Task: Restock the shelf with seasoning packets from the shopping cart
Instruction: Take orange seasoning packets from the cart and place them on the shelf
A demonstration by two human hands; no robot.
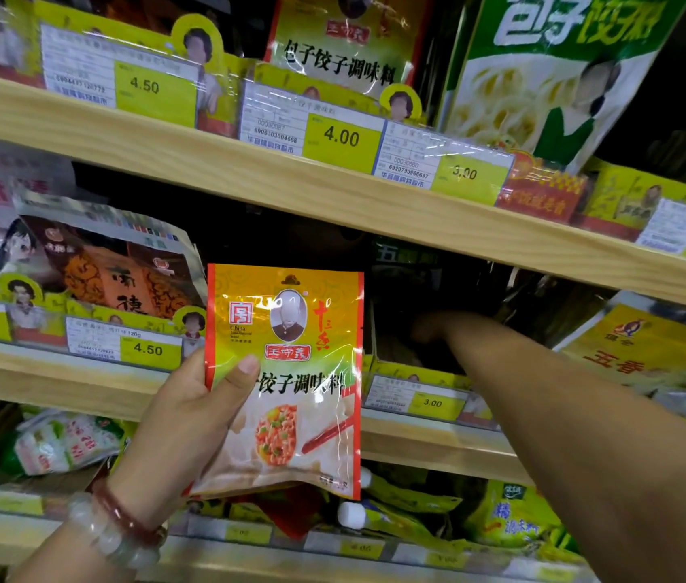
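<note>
Head view shows two hands and one seasoning packet (pixel 286 380) in play. That single packet, orange at the top and pale toward the bottom with a dumpling picture, is held upright in front of the middle shelf (pixel 59 385) by the left hand (pixel 177 418), whose thumb lies across the packet's left front edge while the other fingers are hidden behind it. Two bracelets (pixel 118 528) circle that wrist, one reddish and one pale. The right hand (pixel 429 328) reaches deep into the dark bay of the middle shelf, just right of the held packet; its fingers are lost in shadow, so whether they are spread or gripping anything cannot be told. Three wooden shelf boards cross the frame: the upper shelf (pixel 248 170), the middle one, and a lower one at the bottom edge. Six price tags read clearly: 4.50, 4.00 (pixel 341 136) and 3.00 along the upper board, 6.00, 4.50 and 3.00 (pixel 433 402) along the middle. The dark bay between upper and middle boards has open room around the right forearm, bounded on the left by a brown-orange bag (pixel 122 271) and on the right by a yellow bag (pixel 644 351).
</note>
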